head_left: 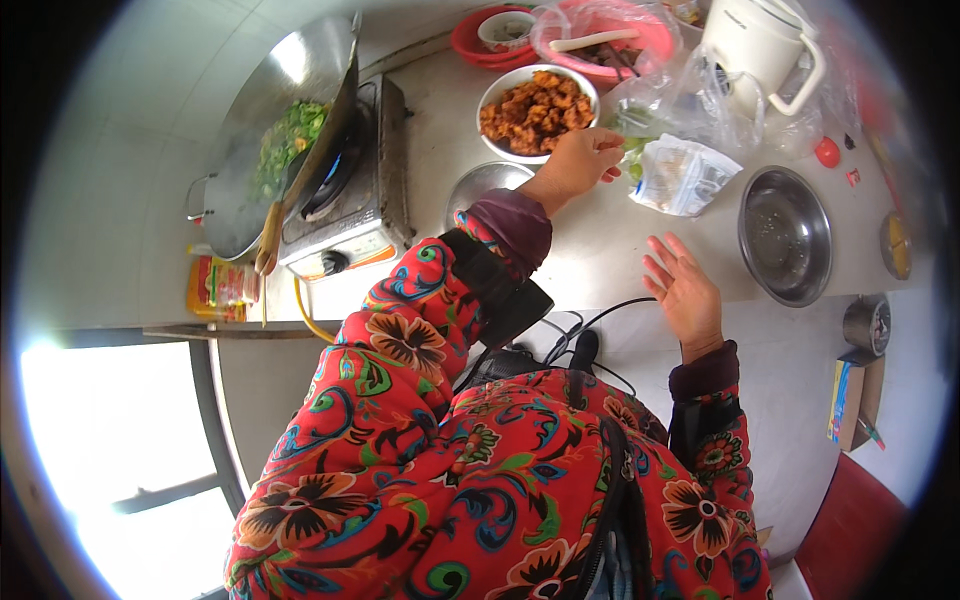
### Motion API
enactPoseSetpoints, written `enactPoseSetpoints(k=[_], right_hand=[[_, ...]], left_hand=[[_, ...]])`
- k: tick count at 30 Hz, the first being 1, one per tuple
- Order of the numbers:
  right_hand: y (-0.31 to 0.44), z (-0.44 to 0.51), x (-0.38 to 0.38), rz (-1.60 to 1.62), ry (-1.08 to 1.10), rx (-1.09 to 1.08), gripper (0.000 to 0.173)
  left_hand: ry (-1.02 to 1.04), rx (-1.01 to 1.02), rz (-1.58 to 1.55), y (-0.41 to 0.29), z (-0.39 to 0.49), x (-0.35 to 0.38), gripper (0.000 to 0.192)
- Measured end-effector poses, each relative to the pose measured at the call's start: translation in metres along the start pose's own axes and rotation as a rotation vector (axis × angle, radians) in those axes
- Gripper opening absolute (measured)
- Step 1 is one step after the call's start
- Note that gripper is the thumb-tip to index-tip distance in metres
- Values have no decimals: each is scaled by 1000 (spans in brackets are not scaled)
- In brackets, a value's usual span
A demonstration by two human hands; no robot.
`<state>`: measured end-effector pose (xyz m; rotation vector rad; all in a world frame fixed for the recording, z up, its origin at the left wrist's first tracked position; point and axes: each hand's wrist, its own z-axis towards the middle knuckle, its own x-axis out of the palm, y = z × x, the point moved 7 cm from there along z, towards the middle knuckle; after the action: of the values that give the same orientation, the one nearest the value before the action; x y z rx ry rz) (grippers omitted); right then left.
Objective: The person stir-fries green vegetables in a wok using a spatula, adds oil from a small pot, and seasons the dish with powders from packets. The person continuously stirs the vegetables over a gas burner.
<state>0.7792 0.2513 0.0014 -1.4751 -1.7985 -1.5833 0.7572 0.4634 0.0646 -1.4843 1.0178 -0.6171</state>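
My left hand (581,163) is stretched over the counter, between a white bowl (489,96) of brown fried pieces (541,112) and an opened white plastic packet (684,176). Its fingertips are drawn together; whether something small is pinched in them cannot be seen. Just beyond the fingertips lie some green vegetables (636,150) in part under clear plastic. With palm showing and fingers spread a little, my right hand (684,296) hangs empty before the counter's front edge. A steel basin (784,236) with drops in it stands to its right. A metal lid or bowl (480,184) is partly hidden behind my left forearm.
On the left, a steaming wok (247,217) holds chopped green vegetables (289,146) over a lit gas stove (352,217). A wooden-handled utensil (271,236) leans across it. Farther back stand a pink basin (664,45) and a cream electric pot (754,45). Cables (566,337) hang near my feet.
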Motion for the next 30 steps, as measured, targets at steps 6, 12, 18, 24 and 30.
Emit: enactPoseSetpoints(k=[6, 12, 18, 24, 30], right_hand=[[-22, -1, 5, -61, 32, 49, 52], [-66, -8, 14, -243, -98, 180, 27], [-102, -20, 95, -437, -22, 123, 24], [-143, -65, 174, -689, 50, 117, 26], [-224, -66, 231, -868, 22, 86, 19]], left_hand=[[64, -120, 0, 15, -108, -55, 28], [-217, -284, -99, 48, -276, -164, 27], [-616, -133, -158, 74, -411, -259, 27], [-748, -155, -364, 133, -540, -281, 27], [-897, -87, -496, 157, -625, -311, 27]])
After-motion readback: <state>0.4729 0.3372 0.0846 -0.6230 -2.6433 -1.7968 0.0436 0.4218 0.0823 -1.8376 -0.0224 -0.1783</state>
